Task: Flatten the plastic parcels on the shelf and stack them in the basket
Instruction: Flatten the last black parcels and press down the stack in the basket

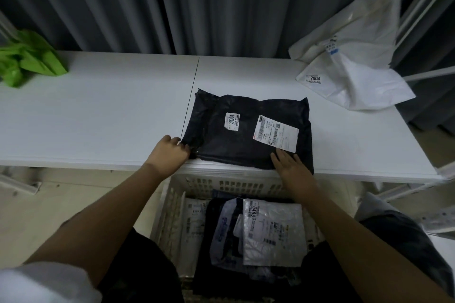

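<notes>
I pin the black parcel [248,133] flat: left hand [170,152] pinching its seven-o'clock corner, right hand [290,167] spread at five, above the basket [172,204].

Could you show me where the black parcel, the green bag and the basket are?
black parcel [246,141]: head view, its dark middle between labels.
green bag [29,61]: head view, its crumpled middle.
basket [172,204]: head view, its left slotted wall.

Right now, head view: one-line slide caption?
Both hands work black parcel on shelf, above basket.
</notes>
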Demonstrator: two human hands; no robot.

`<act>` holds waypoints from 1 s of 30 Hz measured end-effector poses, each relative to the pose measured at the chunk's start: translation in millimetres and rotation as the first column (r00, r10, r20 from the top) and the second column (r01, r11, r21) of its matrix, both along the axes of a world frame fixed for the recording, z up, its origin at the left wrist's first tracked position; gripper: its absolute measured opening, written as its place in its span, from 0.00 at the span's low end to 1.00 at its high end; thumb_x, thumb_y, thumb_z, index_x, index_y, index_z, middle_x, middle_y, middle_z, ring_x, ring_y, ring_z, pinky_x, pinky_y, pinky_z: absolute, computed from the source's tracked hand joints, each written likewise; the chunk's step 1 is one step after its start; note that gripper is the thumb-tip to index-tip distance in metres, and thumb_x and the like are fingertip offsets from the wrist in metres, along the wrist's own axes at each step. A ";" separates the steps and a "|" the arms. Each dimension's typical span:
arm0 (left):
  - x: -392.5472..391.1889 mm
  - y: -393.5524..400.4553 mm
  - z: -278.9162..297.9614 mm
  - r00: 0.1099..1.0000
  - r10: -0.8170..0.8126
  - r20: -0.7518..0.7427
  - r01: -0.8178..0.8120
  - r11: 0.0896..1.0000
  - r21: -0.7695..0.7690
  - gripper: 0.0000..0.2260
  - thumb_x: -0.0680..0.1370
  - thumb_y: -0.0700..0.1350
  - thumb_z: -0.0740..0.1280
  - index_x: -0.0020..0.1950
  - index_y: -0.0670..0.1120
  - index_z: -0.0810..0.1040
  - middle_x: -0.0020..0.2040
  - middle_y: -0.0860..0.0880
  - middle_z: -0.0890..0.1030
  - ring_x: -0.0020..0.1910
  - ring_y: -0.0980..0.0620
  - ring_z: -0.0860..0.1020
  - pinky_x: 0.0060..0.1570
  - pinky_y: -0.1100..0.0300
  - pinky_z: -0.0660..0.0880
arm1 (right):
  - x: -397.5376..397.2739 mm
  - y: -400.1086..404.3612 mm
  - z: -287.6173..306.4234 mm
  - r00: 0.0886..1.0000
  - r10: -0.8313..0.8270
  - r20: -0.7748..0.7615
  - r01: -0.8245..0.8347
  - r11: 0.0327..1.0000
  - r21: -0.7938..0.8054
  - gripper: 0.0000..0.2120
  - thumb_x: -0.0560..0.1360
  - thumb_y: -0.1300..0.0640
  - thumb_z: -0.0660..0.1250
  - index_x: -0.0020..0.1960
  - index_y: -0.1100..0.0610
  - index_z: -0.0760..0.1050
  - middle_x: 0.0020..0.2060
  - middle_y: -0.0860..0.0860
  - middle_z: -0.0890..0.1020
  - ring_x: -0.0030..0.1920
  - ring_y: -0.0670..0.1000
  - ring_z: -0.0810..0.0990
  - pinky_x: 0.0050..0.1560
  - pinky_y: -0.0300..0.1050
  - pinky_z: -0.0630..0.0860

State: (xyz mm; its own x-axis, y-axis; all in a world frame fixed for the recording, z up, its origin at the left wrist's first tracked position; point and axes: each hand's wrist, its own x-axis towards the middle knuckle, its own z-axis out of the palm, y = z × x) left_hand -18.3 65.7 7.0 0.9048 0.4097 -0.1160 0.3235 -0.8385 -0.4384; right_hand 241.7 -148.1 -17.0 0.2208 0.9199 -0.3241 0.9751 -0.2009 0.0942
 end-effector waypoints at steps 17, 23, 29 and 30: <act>132.5 24.9 16.8 0.932 0.359 0.058 -0.280 0.812 -0.513 0.46 0.68 0.76 0.54 0.75 0.60 0.32 0.74 0.50 0.27 0.73 0.42 0.28 0.67 0.29 0.40 | 18.3 111.0 16.4 0.961 -0.200 -0.190 0.243 0.940 0.241 0.33 0.75 0.29 0.46 0.76 0.36 0.40 0.78 0.51 0.38 0.75 0.63 0.34 0.69 0.70 0.36; 147.5 46.2 -12.4 0.927 0.366 -0.077 -0.357 0.806 -0.472 0.51 0.63 0.79 0.57 0.72 0.63 0.28 0.73 0.50 0.24 0.72 0.38 0.27 0.64 0.24 0.44 | 40.8 133.1 -0.1 0.965 -0.215 -0.148 0.227 0.971 0.073 0.41 0.68 0.22 0.48 0.72 0.32 0.31 0.76 0.51 0.32 0.74 0.65 0.30 0.67 0.75 0.34; 147.8 47.8 -23.1 0.938 0.343 -0.051 -0.317 0.789 -0.526 0.48 0.65 0.78 0.57 0.73 0.64 0.31 0.74 0.52 0.27 0.73 0.38 0.30 0.66 0.26 0.49 | 46.1 133.5 -20.8 0.936 -0.250 -0.250 0.273 0.960 0.063 0.42 0.65 0.20 0.49 0.68 0.28 0.27 0.75 0.50 0.29 0.73 0.64 0.29 0.66 0.75 0.33; 147.0 47.4 -24.3 0.940 0.338 -0.050 -0.311 0.785 -0.536 0.48 0.65 0.77 0.57 0.74 0.64 0.32 0.75 0.52 0.27 0.73 0.39 0.30 0.66 0.26 0.48 | 46.1 133.8 -22.4 0.933 -0.254 -0.254 0.279 0.958 0.064 0.42 0.65 0.20 0.48 0.68 0.28 0.27 0.75 0.50 0.29 0.73 0.63 0.29 0.66 0.74 0.33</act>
